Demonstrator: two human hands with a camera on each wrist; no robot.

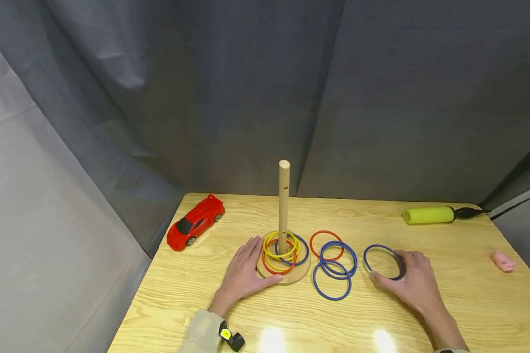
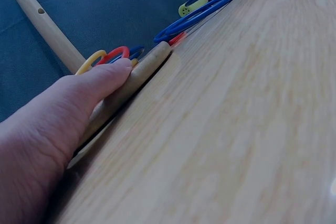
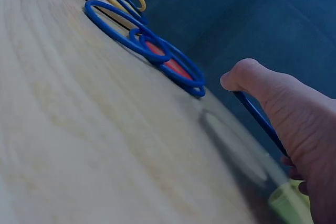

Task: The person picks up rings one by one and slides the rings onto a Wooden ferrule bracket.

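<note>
A wooden peg stands upright on a round wooden base. Several yellow, red and blue rings lie around the foot of the peg. My left hand holds the base at its left and front edge, its thumb along the rim in the left wrist view. Over the table on the right, my right hand grips a blue ring between thumb and fingers. That ring is raised, with its shadow on the tabletop below in the right wrist view.
Between the hands lie several overlapping blue rings and a red ring. A red toy car sits at back left. At back right lies a yellow-green hand pump; a small pink object is near the table's right edge.
</note>
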